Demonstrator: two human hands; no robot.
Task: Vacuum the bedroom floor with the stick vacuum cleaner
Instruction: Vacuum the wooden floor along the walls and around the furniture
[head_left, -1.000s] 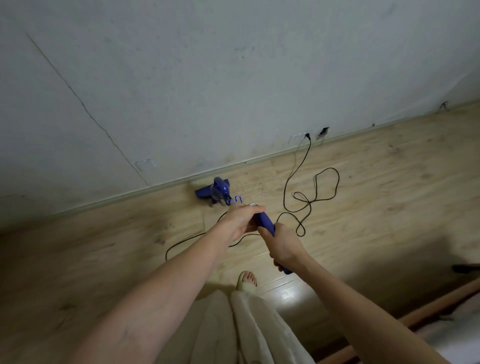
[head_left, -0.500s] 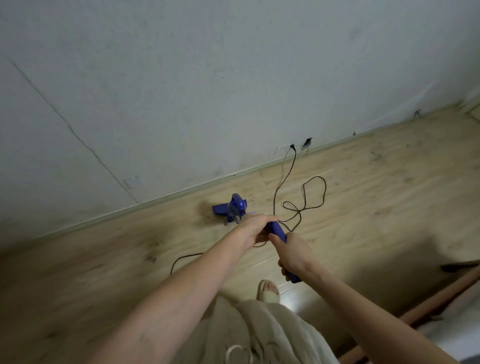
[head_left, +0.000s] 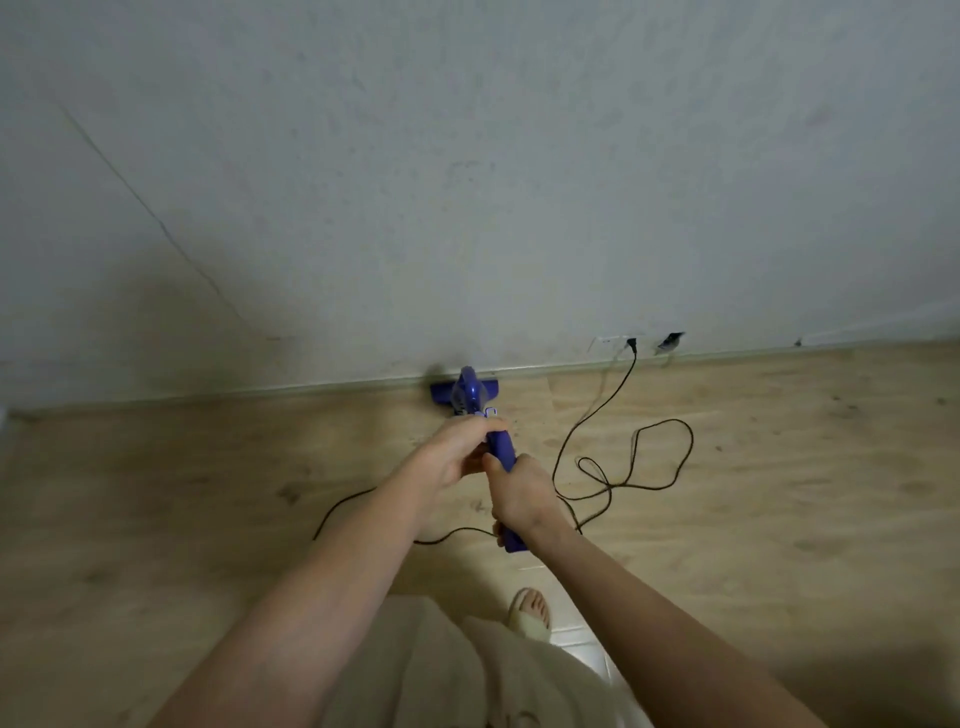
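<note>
Both hands grip the vacuum cleaner (head_left: 480, 410) handle: left hand (head_left: 457, 452) wrapped round the upper part, fingers curled over it; right hand (head_left: 519, 493) clenched round the lower part, its fingers hidden on the far side. The vacuum's head sits on the floor (head_left: 779, 493) right at the skirting board (head_left: 311, 389), touching or nearly touching the wall (head_left: 467, 182). Risk 1: the black cord (head_left: 649, 457) lies in loose loops just right of the hands and trails under the arms to the left; a backward pull or sideways sweep could snag it, run over it, or tug the plug (head_left: 631, 343) from the socket. Risk 2: a foot in an open sandal (head_left: 530, 613) stands near the cord, so tripping looks possible. Risk 3: hard plastic head may knock the skirting. Materials: vacuum is glossy blue-purple plastic, bulbous body; floor is pale wood-look planks, scuffed, with dark specks; wall is matt, mottled plaster with a thin diagonal crack.
</note>
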